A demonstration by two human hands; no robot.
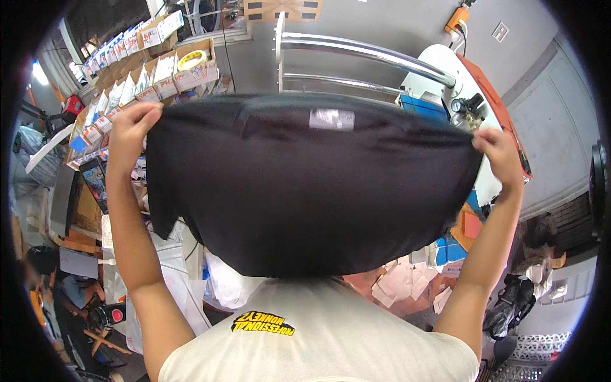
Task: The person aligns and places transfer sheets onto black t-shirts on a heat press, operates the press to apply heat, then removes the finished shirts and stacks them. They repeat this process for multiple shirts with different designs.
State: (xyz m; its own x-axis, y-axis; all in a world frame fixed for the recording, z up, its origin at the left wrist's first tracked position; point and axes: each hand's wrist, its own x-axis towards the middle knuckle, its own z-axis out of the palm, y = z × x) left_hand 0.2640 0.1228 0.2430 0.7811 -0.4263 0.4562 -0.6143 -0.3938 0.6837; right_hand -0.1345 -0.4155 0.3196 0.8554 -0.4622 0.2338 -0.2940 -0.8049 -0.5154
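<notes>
Both grips are clenched on a black shirt (305, 191): the left hand (130, 127) pinches its upper left corner, and the right hand (499, 153) pinches its upper right corner, each with the cloth bunched under the fingers. Held this way, the shirt hangs spread wide between the two raised hands, in the middle of the view, and its lower edge droops near the person's chest. Its top edge runs almost straight from one grip to the other, with a pale label (331, 118) just below the neckline.

I judge the shirt light and soft: it sags in the middle and folds over itself at the lower left. It would slump at once if one corner were let go, so the shoulder corners, where the hands already are, look like the best places to hold it. It is not fragile, and the cloth does not look slippery.

Behind the shirt, far and to the right, stands a white machine (445, 70) with an orange side, and a shiny metal bar (363, 49) reaches left from it. Cardboard boxes (184, 67) of small packs line the far left. Paper sheets (401, 286) lie on the floor at lower right. Nearest of all is the person's cream shirt (318, 337) with a yellow print.
</notes>
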